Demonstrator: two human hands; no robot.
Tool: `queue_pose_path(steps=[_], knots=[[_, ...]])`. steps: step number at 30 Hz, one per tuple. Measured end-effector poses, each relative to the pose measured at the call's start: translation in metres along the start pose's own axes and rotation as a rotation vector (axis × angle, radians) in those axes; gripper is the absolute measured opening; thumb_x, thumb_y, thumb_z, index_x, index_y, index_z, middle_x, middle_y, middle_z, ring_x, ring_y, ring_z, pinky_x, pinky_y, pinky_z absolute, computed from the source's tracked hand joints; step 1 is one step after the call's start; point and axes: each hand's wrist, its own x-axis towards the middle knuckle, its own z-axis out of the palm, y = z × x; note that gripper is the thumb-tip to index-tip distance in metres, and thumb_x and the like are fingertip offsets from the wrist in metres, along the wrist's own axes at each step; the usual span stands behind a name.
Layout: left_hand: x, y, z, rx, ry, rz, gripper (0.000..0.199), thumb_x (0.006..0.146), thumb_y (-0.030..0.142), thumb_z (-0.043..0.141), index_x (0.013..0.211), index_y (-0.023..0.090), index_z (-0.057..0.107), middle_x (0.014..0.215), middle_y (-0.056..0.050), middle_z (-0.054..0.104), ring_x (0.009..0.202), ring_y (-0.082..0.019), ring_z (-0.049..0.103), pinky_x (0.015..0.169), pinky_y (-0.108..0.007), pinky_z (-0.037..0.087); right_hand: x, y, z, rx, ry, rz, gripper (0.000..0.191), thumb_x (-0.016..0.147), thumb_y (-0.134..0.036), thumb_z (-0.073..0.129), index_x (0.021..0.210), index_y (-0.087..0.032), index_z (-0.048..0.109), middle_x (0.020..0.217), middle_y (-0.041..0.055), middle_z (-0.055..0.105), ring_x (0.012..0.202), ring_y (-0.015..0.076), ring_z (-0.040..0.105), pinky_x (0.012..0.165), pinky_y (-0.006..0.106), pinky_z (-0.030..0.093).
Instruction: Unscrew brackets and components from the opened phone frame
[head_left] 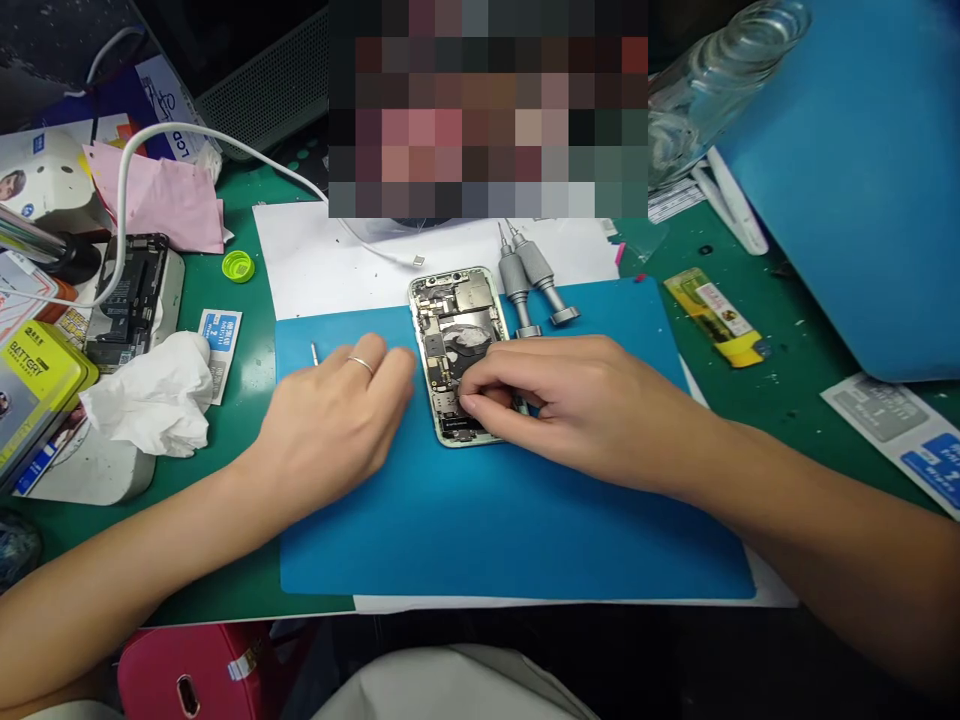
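Note:
An opened smartphone (455,335) lies on a blue mat (487,530), its circuit boards and inner parts exposed. Over its lower right side, my right hand (577,405) pinches thumb and index finger together at the inner parts. Whatever sits between those fingertips is too small or hidden to make out. My left hand (341,410), with a ring on one finger, is curled closed just left of the phone. A thin pale tip (315,352) shows behind its knuckles; I cannot tell whether it is held. Two grey screwdrivers (516,285) lie beyond the phone's right edge.
A white cable (225,140) arches over the left side to the white paper (300,260). At left are another opened phone (131,300), crumpled tissue (161,390) and a yellow battery box (41,380). A glass jar (705,90) and yellow packet (716,315) are at right.

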Motion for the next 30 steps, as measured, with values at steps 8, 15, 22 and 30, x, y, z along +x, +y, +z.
queue_pose_path(steps=[8,15,22,30], knots=[[-0.006,0.0,-0.011,0.15,-0.003,-0.076,0.026,0.1,0.02,0.044,0.075,0.019,0.051,0.064,-0.003,0.05,0.051,-0.017,0.045,0.046,-0.032,0.017,0.0,-0.001,0.0,0.002,-0.016,0.005,0.017,0.093,-0.015,0.054,0.08,-0.019,0.064,0.069,-0.0008,0.064,0.065,0.0128,0.058,0.062,0.026,0.044],[-0.002,0.009,0.008,-0.146,0.187,0.22,0.017,0.098,0.02,0.054,0.083,0.019,0.062,0.069,0.001,0.056,0.06,-0.015,0.05,0.051,-0.031,0.035,-0.001,-0.002,0.0,-0.066,-0.082,-0.031,0.021,0.097,-0.019,0.051,0.078,-0.019,0.06,0.072,0.0004,0.062,0.067,0.0141,0.058,0.063,0.028,0.041],[-0.001,0.006,0.016,-0.265,0.194,0.214,0.02,0.102,0.025,0.052,0.09,0.018,0.065,0.078,0.0,0.064,0.065,-0.012,0.057,0.053,-0.026,0.039,-0.001,-0.004,0.0,-0.07,-0.133,-0.022,0.023,0.097,-0.019,0.051,0.074,-0.019,0.057,0.071,0.0004,0.06,0.067,0.0141,0.055,0.062,0.028,0.039],[0.001,0.007,0.018,-0.228,0.16,0.231,0.021,0.104,0.023,0.047,0.093,0.019,0.064,0.079,0.0,0.064,0.066,-0.012,0.059,0.052,-0.026,0.037,0.0,-0.003,0.0,-0.013,-0.137,0.001,0.021,0.096,-0.019,0.051,0.077,-0.019,0.061,0.073,0.0008,0.063,0.068,0.0141,0.057,0.063,0.028,0.04]])
